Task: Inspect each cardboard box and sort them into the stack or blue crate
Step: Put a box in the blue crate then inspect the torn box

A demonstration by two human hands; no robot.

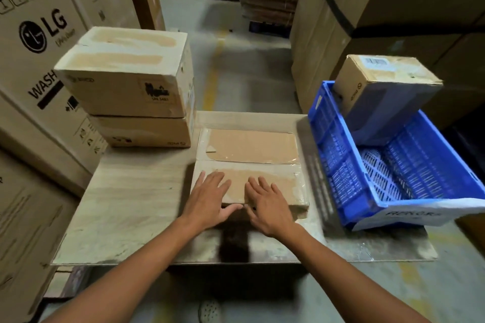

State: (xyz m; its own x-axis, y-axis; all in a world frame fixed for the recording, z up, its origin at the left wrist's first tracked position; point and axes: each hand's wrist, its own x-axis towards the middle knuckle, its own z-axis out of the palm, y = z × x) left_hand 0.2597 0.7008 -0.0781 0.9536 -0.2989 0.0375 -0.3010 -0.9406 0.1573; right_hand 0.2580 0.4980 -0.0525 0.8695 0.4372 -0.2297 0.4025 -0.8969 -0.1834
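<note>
Four cardboard boxes are on show, along with one blue crate and two hands. The left hand (210, 196) and right hand (267, 204) lie side by side, palms down and fingers straight and spread, gripping nothing. Both press on the near part of the flat box (249, 144), with the thumbs at its near edge.

This box lies flat on the table (131, 204), top side up. The seam between its two flaps runs left to right just beyond the fingertips. Its long side appears to run away from the hands, though the wide lens makes that uncertain.

Beyond the left hand and to its left is the stack of two: the top box (126, 78) sits squarely on the lower box (147, 131), and both have their long sides running left to right. The lower one sits just beside the flat box's far left corner.

To the right of the right hand, the blue crate (330, 144) sits tilted, its near wall just beside the flat box. The fourth box (385, 86) leans in the crate's far end and rises above the rim.

A tall printed carton (34, 34) stands left of the stack, and more large cartons (328, 21) stand behind the crate. A shoe (210, 311) shows below the forearms.
</note>
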